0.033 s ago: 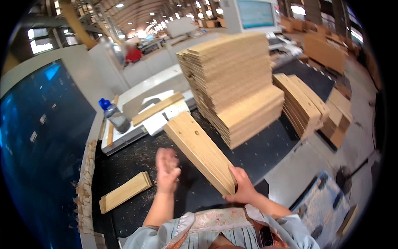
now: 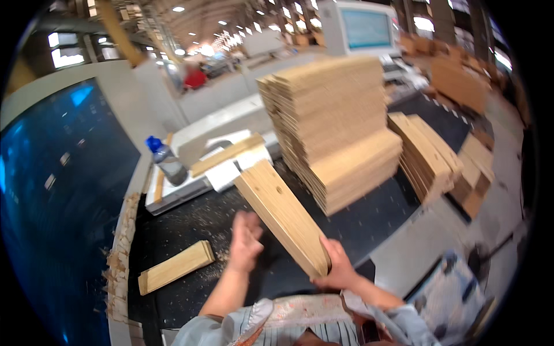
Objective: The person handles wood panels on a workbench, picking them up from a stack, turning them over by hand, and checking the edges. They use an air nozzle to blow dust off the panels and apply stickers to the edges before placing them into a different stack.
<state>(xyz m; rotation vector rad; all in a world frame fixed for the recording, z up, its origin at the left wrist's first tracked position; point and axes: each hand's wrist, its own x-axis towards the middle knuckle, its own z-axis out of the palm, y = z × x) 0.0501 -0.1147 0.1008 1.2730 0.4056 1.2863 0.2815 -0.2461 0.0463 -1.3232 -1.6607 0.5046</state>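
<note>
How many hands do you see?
2 that show: the left hand beside the long wood, the right hand gripping its near end. Any hands farther back are too blurry to tell.

Pale blue sleeves [image 2: 404, 326] for me along the lower edge, a pale, pink-patterned bib [image 2: 306, 305] between, white frills [image 2: 262, 310] flanking it!

We log pale yellow-tan boards [image 2: 284, 216] with dark knots and lengthwise grain; tall stack [image 2: 340, 112] the same tan, with fine stripes; black worktop [image 2: 358, 233], pale flecks; grey bottle [image 2: 171, 168], bright blue cap [image 2: 153, 143]; deep blue panel [image 2: 57, 202]; light blue screen [image 2: 366, 27]; blue-grey sleeves [image 2: 214, 330]; cream bib [image 2: 309, 305], reddish-pink print, blurred.
</note>
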